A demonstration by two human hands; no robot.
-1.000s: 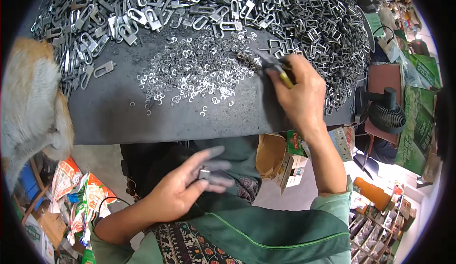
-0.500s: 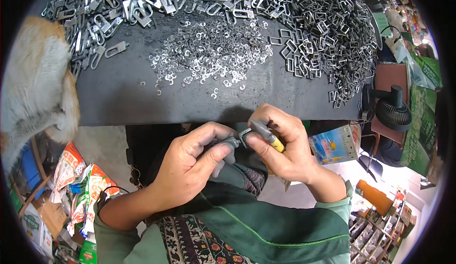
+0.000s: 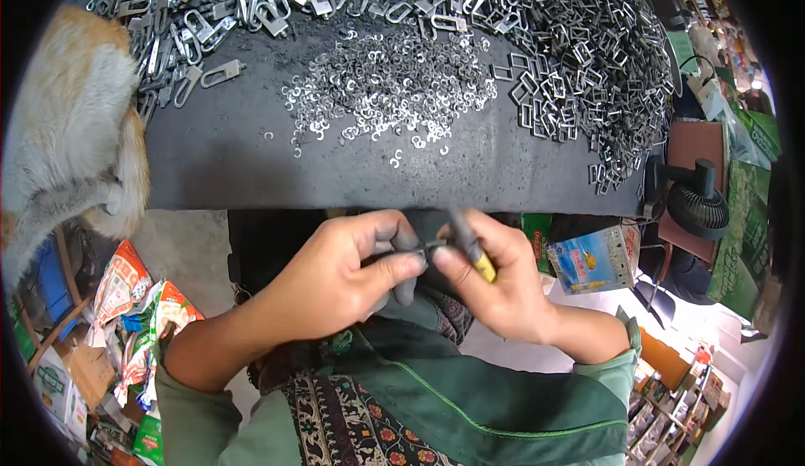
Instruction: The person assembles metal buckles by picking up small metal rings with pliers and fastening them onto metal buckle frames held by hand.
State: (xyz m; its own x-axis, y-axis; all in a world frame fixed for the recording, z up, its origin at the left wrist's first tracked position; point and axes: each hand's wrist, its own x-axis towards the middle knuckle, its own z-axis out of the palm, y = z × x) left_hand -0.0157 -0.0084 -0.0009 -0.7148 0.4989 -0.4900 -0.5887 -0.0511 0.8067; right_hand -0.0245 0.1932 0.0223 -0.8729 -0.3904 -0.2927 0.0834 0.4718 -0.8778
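Note:
My left hand (image 3: 352, 269) pinches a small dark metal piece (image 3: 429, 248) between thumb and fingers, just below the table's near edge. My right hand (image 3: 505, 290) is closed around a dark, thick tool with a yellow band (image 3: 483, 265); its upper end is blurred, so its kind is unclear. The right thumb and fingertips meet the metal piece from the other side. Fingers cover most of this piece. On the table beyond lies a spread of small C-shaped metal clips (image 3: 390, 101), some shiny.
Long looped metal pieces (image 3: 277, 13) are heaped at the far left, rectangular metal frames (image 3: 562, 88) at the right. A cat (image 3: 71, 122) lies on the dark table (image 3: 360, 177) at its left end. A small black fan (image 3: 696, 202) stands at right; packets (image 3: 168, 328) lie lower left.
Both hands have drawn slightly closer around the metal piece. The tool in my right hand has swung more upright and blurs. The whole view has shifted a little.

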